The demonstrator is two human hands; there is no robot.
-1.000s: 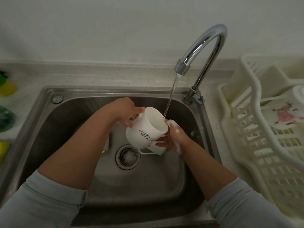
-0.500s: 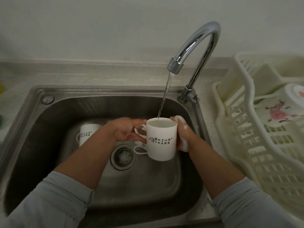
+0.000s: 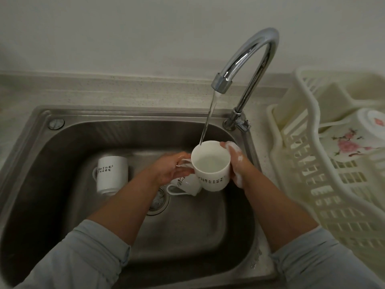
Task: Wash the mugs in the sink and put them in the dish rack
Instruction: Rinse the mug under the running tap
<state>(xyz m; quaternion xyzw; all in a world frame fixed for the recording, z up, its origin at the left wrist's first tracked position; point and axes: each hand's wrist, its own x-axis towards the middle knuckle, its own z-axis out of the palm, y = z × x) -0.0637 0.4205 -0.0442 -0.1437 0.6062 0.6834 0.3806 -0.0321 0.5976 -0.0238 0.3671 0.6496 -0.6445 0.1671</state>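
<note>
While water [image 3: 209, 119] runs into it from the curved chrome tap [image 3: 250, 57], a white mug [image 3: 210, 165] with small dark lettering is held upright over the back right part of the steel sink [image 3: 62, 147]. The person's left grip [image 3: 170, 170] is closed round the mug's handle. The right grip [image 3: 236, 163], spotted with white suds, curls round the mug's right side. Just below the held mug, a second white mug [image 3: 184, 185] lies on its side beside the drain [image 3: 157, 202]. A third white mug [image 3: 112, 174] stands on the sink floor at the left, apart from the others. On the table [image 3: 125, 88] to the right of the sink sits a cream plastic dish rack [image 3: 308, 174], and in it lies a flowered mug [image 3: 352, 140]. Pale blue sleeves [image 3: 83, 257] are pushed up both forearms.
</note>
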